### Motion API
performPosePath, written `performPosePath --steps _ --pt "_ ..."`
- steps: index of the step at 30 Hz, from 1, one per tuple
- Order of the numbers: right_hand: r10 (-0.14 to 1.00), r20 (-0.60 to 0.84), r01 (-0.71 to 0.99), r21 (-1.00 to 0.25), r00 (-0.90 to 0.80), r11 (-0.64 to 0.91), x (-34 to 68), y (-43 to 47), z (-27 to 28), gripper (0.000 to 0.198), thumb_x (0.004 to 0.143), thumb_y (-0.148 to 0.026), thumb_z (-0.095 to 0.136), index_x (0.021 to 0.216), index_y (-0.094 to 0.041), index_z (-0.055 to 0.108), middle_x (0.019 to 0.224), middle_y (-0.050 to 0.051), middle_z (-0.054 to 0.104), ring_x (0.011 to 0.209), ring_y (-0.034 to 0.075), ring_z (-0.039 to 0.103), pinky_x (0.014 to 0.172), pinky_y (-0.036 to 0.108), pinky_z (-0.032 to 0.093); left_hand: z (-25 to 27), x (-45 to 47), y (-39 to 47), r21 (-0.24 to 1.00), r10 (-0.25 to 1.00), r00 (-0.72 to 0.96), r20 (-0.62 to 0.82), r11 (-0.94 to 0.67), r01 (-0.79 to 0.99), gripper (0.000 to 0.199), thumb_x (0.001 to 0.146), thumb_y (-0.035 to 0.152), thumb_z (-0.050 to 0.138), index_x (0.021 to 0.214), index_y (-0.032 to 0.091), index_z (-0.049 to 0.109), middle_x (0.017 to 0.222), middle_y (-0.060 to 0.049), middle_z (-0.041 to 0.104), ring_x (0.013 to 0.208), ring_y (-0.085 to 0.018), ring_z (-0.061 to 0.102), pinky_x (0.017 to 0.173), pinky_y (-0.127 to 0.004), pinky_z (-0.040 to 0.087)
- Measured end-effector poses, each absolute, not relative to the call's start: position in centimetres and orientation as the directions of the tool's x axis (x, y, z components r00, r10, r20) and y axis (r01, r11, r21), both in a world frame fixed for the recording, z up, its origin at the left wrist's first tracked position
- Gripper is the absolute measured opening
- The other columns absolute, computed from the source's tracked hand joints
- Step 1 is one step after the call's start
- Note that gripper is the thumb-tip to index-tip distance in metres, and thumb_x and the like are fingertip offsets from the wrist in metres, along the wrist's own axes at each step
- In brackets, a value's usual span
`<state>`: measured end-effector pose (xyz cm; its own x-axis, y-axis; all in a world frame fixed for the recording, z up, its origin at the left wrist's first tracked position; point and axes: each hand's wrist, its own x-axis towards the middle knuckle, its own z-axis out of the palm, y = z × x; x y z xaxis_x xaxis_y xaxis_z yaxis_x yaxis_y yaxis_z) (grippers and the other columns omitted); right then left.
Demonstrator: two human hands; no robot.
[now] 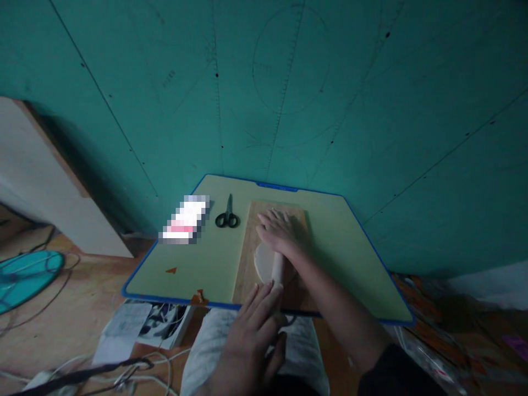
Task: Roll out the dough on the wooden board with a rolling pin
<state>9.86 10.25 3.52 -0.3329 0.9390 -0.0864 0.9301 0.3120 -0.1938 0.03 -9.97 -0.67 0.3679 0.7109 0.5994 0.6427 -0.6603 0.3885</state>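
Observation:
A pale rolling pin (278,268) lies lengthwise on a wooden board (244,278), along the right side of a flat round of white dough (264,263). Over the pin's far end rests my right hand (275,228), palm down with its fingers stretched out and spread. My left hand (258,330) is at the near end, its fingers extended forward with the tips touching the pin. Both ends of the pin are hidden under my hands. Black-handled scissors (226,215) lie left of the board, blades pointing away.
A small table (346,264) with a blue rim carries the board. At its left edge lies a bright pixelated rectangle (185,220). Orange scraps (171,270) are near the front left. A green wall (268,110) rises behind, and cables (165,357) trail across the floor.

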Motion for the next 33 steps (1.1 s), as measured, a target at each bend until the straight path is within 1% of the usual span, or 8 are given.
performPosePath --steps 6,11,14,19,21,23,26,33 --pt "0.954 -0.009 0.932 -0.216 -0.299 0.29 8.5 10.4 3.8 0.045 0.097 -0.03 0.034 0.134 -0.022 0.059 0.145 0.009 0.056 0.139 0.026 0.043 0.118 0.05 0.021 -0.8 -1.5 -10.3 0.314 0.711 0.339 0.616 -0.617 0.722 0.04 0.09 0.008 0.047 0.127 0.016 0.059 0.141 -0.013 0.06 0.137 -0.021 0.05 0.111 -0.038 0.049" --pt "0.931 0.077 0.898 -0.245 -0.358 0.365 10.9 10.3 3.0 0.045 0.094 -0.024 0.039 0.135 -0.019 0.058 0.144 0.009 0.057 0.135 0.023 0.046 0.116 0.041 0.029 -1.0 0.2 -10.1 0.37 0.69 0.34 0.639 -0.664 0.65 0.031 0.084 0.004 0.046 0.107 0.016 0.063 0.148 -0.015 0.053 0.146 -0.028 0.037 0.109 -0.047 0.049" --pt "0.904 0.091 0.859 -0.286 -0.418 0.425 13.7 10.3 2.0 0.049 0.093 -0.02 0.038 0.139 -0.018 0.055 0.149 0.01 0.052 0.139 0.021 0.043 0.118 0.038 0.027 -1.0 1.8 -9.7 0.378 0.669 0.433 0.604 -0.719 0.584 0.034 0.079 0.004 0.048 0.106 0.017 0.064 0.148 -0.013 0.054 0.148 -0.033 0.034 0.109 -0.054 0.048" --pt "0.894 -0.035 0.813 -0.433 -0.447 0.39 18.2 10.4 1.1 0.06 0.09 -0.02 0.037 0.149 -0.011 0.043 0.161 0.013 0.034 0.148 0.021 0.03 0.121 0.04 0.024 -1.1 5.3 -8.7 0.395 0.627 0.533 0.569 -0.776 0.491 0.035 0.08 0.008 0.054 0.111 0.017 0.066 0.12 -0.011 0.071 0.135 -0.031 0.051 0.112 -0.055 0.044" --pt "0.883 -0.056 0.802 -0.448 -0.466 0.395 19.1 10.2 1.4 0.061 0.09 -0.021 0.036 0.15 -0.012 0.042 0.161 0.012 0.033 0.15 0.02 0.027 0.122 0.041 0.022 -1.0 6.5 -8.2 0.391 0.624 0.546 0.559 -0.779 0.489 0.025 0.082 0.009 0.056 0.103 0.017 0.068 0.101 -0.008 0.075 0.123 -0.028 0.06 0.113 -0.052 0.043" --pt "0.878 -0.066 0.812 -0.42 -0.474 0.406 19.4 9.9 1.9 0.061 0.091 -0.022 0.035 0.151 -0.011 0.041 0.162 0.012 0.033 0.15 0.02 0.026 0.123 0.041 0.019 -0.8 7.1 -7.9 0.385 0.63 0.558 0.54 -0.774 0.502 0.018 0.082 0.011 0.059 0.096 0.017 0.069 0.094 -0.008 0.074 0.113 -0.026 0.064 0.113 -0.05 0.043" --pt "0.885 -0.101 0.852 -0.337 -0.455 0.4 18.8 9.5 2.6 0.06 0.093 -0.023 0.034 0.152 -0.011 0.039 0.162 0.012 0.031 0.151 0.02 0.024 0.123 0.042 0.018 -0.9 7.0 -7.8 0.388 0.622 0.564 0.543 -0.781 0.489 0.017 0.081 0.016 0.063 0.096 0.017 0.07 0.101 -0.01 0.073 0.114 -0.027 0.062 0.114 -0.051 0.042" --pt "0.913 -0.116 0.906 -0.222 -0.391 0.359 15.4 9.9 2.6 0.054 0.099 -0.026 0.031 0.151 -0.018 0.042 0.161 0.01 0.035 0.15 0.021 0.027 0.12 0.041 0.021 -1.8 4.9 -8.3 0.41 0.675 0.443 0.59 -0.724 0.555 0.012 0.08 0.014 0.058 0.085 0.02 0.067 0.132 -0.011 0.065 0.138 -0.028 0.047 0.114 -0.05 0.042"
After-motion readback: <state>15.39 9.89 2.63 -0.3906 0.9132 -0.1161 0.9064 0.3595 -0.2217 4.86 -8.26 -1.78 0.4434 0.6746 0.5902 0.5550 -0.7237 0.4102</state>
